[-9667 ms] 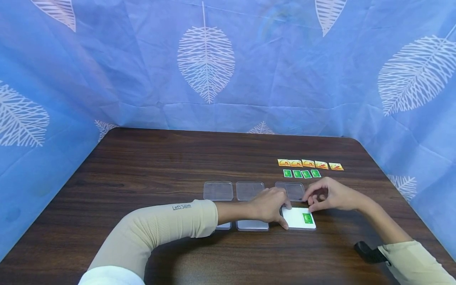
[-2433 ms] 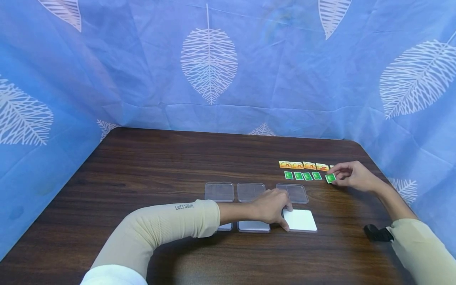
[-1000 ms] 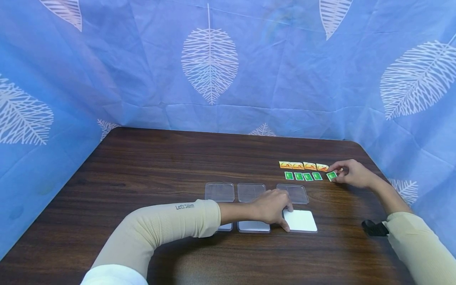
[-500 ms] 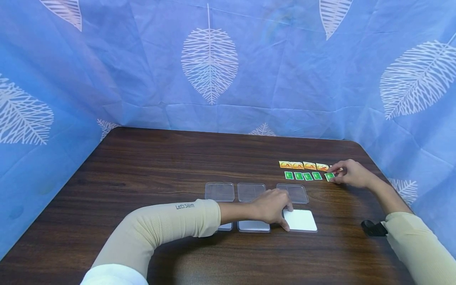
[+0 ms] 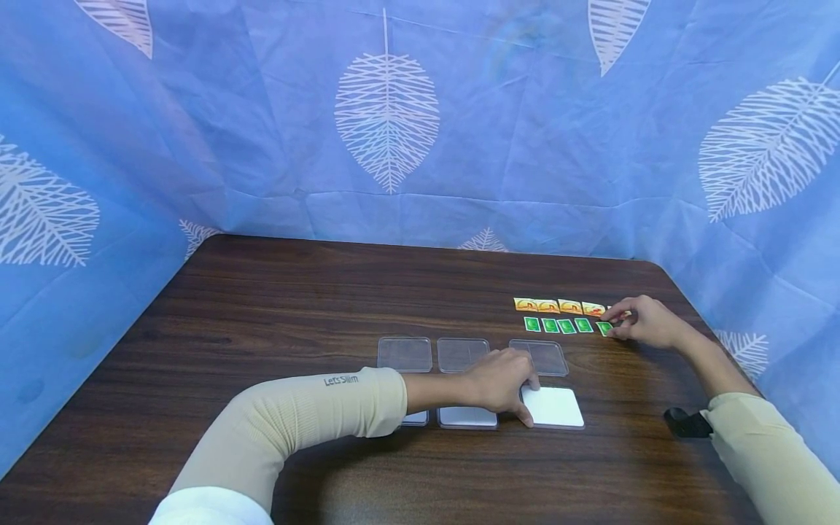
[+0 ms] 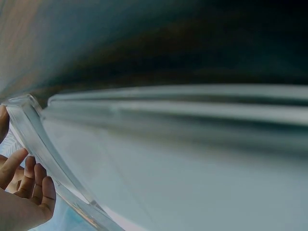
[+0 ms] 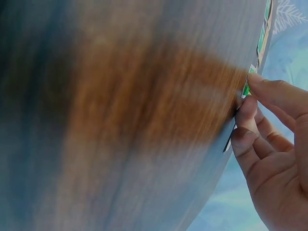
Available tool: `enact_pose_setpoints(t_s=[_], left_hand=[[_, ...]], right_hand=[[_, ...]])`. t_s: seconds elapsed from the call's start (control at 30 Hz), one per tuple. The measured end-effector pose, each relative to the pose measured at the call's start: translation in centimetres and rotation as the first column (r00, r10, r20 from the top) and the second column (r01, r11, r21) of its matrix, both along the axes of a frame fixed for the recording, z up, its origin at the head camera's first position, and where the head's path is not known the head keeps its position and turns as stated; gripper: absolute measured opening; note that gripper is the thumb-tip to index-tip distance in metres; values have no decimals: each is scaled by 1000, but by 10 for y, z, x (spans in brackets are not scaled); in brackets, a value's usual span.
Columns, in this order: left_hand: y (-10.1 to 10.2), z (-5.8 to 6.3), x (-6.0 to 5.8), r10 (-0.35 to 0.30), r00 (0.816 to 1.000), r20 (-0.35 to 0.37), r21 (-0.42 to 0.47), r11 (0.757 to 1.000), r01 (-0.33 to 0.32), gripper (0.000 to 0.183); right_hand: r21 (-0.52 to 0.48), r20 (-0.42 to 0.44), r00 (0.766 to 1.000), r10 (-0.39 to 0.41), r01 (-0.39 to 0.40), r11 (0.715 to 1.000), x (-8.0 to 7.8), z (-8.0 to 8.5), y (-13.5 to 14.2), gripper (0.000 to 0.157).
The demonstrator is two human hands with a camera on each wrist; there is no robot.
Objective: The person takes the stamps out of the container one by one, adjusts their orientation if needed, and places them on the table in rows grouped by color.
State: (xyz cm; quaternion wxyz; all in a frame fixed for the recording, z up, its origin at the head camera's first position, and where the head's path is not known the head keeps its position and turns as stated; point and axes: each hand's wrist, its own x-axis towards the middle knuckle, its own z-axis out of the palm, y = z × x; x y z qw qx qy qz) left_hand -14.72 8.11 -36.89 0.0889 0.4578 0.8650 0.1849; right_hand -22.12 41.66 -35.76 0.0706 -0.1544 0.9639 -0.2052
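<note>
In the head view my right hand (image 5: pixel 646 321) pinches a small green card (image 5: pixel 604 329) with a white border at the right end of a row of similar green cards (image 5: pixel 558 325). The right wrist view has its thumb and forefinger at the green card (image 7: pixel 247 86), close to the tabletop. My left hand (image 5: pixel 500 380) grips the left edge of a clear case with a blank white top (image 5: pixel 554 407), thumb on the near side and fingers on the far side. Close up in the left wrist view is a clear-edged case (image 6: pixel 72 159).
Behind the green cards runs a row of orange-yellow cards (image 5: pixel 569 307), its right end partly covered by my right hand. Three clear lids (image 5: pixel 404 354) lie in a row. Two more white-topped cases (image 5: pixel 467 417) sit left, partly behind my left arm. A blue curtain (image 5: pixel 262 109) surrounds the dark wooden table (image 5: pixel 295 292).
Earliest, a green card lay on the white top with my right hand beside it; that top is now blank. Over the last second the pinched card has shifted slightly left and nearer. My left hand stayed put.
</note>
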Motion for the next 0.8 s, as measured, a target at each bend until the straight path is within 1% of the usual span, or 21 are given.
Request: enact_pose_setpoints(t_s=[0.2, 0.43, 0.63, 0.8], left_hand=[[0, 0, 0, -8, 1000, -11, 0, 1000, 8, 51], [0, 0, -1, -16, 1000, -14, -1, 1000, 16, 50], [0, 2, -2, -22, 1000, -22, -7, 1000, 22, 49], [-1, 5, -2, -14, 999, -38, -1, 1000, 14, 53]], right_hand=[[12, -20, 1000, 0, 1, 1000, 0, 1, 1, 24], [-19, -60, 998, 0, -1, 1000, 2, 5, -2, 21], [-21, -150, 989, 2, -5, 1000, 7, 13, -4, 19], [-49, -249, 968, 34, -48, 998, 17, 19, -9, 18]])
